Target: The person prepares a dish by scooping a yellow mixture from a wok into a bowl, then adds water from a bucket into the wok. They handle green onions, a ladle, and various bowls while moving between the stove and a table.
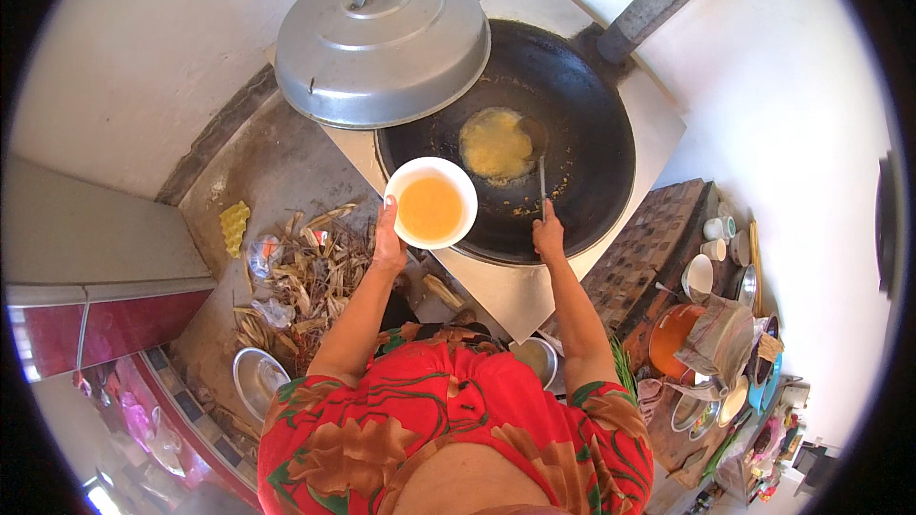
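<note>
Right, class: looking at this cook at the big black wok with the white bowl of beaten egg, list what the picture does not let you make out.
- Head view: the ladle's bowl in the big black wok is dark against the dark metal; its contents are unreadable.
- The right hand covers the handle's end.
- The rim behind the round grey metal lid is hidden.
- The small cups and dishes on the right are too small to tell apart.

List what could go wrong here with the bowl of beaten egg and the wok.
1. The left hand holds the white bowl of egg liquid by its rim only, over the wok's edge; a slip might spill it onto the stove.
2. The right hand on the ladle is close to the hot wok, so a burn or splatter is possible.
3. The big metal lid leans on the wok's rim and may slide.
</note>
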A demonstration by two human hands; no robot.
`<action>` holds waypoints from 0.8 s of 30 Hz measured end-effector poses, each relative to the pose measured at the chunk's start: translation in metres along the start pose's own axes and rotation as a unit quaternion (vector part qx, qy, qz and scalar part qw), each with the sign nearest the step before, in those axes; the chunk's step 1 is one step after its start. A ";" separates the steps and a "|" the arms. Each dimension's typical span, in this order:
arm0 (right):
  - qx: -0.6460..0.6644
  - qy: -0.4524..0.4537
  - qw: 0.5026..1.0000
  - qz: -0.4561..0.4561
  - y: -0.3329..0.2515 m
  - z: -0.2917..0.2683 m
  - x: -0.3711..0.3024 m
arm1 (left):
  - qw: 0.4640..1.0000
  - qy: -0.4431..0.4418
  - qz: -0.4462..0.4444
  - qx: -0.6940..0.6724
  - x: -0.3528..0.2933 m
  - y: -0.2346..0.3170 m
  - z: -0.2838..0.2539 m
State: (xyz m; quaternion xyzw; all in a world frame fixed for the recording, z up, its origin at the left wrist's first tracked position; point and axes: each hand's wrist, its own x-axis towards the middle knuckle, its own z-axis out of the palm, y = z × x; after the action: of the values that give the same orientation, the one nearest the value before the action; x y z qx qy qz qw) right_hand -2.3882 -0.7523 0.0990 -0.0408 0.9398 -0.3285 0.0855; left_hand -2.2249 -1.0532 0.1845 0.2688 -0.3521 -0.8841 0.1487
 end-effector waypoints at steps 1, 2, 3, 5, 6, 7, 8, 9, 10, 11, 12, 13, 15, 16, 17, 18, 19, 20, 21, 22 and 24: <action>0.125 -0.087 0.984 0.086 -0.026 0.003 -0.008 | 1.000 0.011 0.008 0.004 -0.003 0.003 -0.007; 0.242 -0.171 0.939 0.173 -0.070 -0.006 -0.023 | 1.000 0.020 0.014 0.005 -0.005 0.006 -0.012; 0.304 -0.189 0.906 0.225 -0.089 -0.011 -0.029 | 1.000 0.019 0.015 0.014 -0.005 0.006 -0.009; 0.431 -0.206 0.831 0.285 -0.098 -0.010 -0.032 | 0.999 0.018 0.017 0.034 -0.005 0.007 -0.003; 0.502 -0.229 0.777 0.301 -0.092 -0.010 -0.030 | 0.999 0.021 0.020 0.039 -0.004 0.006 -0.001; 0.569 -0.253 0.717 0.314 -0.085 -0.009 -0.025 | 0.998 0.026 0.024 0.044 -0.003 0.005 0.000; 0.630 -0.274 0.650 0.325 -0.077 -0.010 -0.021 | 0.998 0.030 0.028 0.049 -0.001 0.004 0.001; 0.658 -0.290 0.610 0.333 -0.076 -0.013 -0.025 | 0.998 0.034 0.023 0.055 -0.003 0.005 0.001; 0.665 -0.298 0.599 0.333 -0.076 -0.015 -0.030 | 0.997 0.038 0.018 0.061 -0.004 0.006 0.001; 0.671 -0.305 0.588 0.332 -0.075 -0.019 -0.037 | 0.997 0.042 0.013 0.067 -0.005 0.007 0.001; 0.677 -0.312 0.578 0.333 -0.079 -0.026 -0.045 | 0.997 0.041 0.016 0.070 -0.006 0.007 0.001; 0.666 -0.313 0.591 0.330 -0.083 -0.033 -0.051 | 0.996 0.042 0.019 0.074 -0.005 0.007 0.000; 0.667 -0.322 0.597 0.309 -0.094 -0.054 -0.065 | 0.996 0.048 0.034 0.069 0.000 0.002 -0.004; 0.668 -0.324 0.601 0.297 -0.098 -0.066 -0.070 | 0.995 0.051 0.024 0.077 0.001 0.001 -0.006; 0.664 -0.331 0.612 0.273 -0.099 -0.075 -0.074 | 0.995 0.054 0.015 0.085 0.002 0.001 -0.009; 0.654 -0.326 0.630 0.262 -0.104 -0.088 -0.080 | 0.995 0.055 0.008 0.087 0.002 0.002 -0.007; 0.644 -0.323 0.647 0.251 -0.113 -0.101 -0.085 | 0.994 0.057 0.001 0.088 0.000 0.005 -0.004; 0.633 -0.320 0.663 0.239 -0.123 -0.115 -0.091 | 0.995 0.060 -0.001 0.084 -0.003 0.008 0.001; 0.628 -0.311 0.674 0.232 -0.134 -0.129 -0.098 | 0.995 0.060 -0.003 0.080 -0.006 0.012 0.008; 0.619 -0.309 0.687 0.223 -0.141 -0.140 -0.104 | 0.994 0.063 -0.013 0.088 -0.007 0.016 0.013; 0.599 -0.306 0.710 0.205 -0.151 -0.157 -0.115 | 0.992 0.069 -0.033 0.105 -0.006 0.021 0.021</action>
State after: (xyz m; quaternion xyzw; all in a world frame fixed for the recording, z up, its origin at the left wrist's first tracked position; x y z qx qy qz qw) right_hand -2.3019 -0.7594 0.3294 0.1143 0.4529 -0.7667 0.4405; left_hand -2.2301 -1.0543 0.2145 0.3550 -0.4226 -0.8260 0.1149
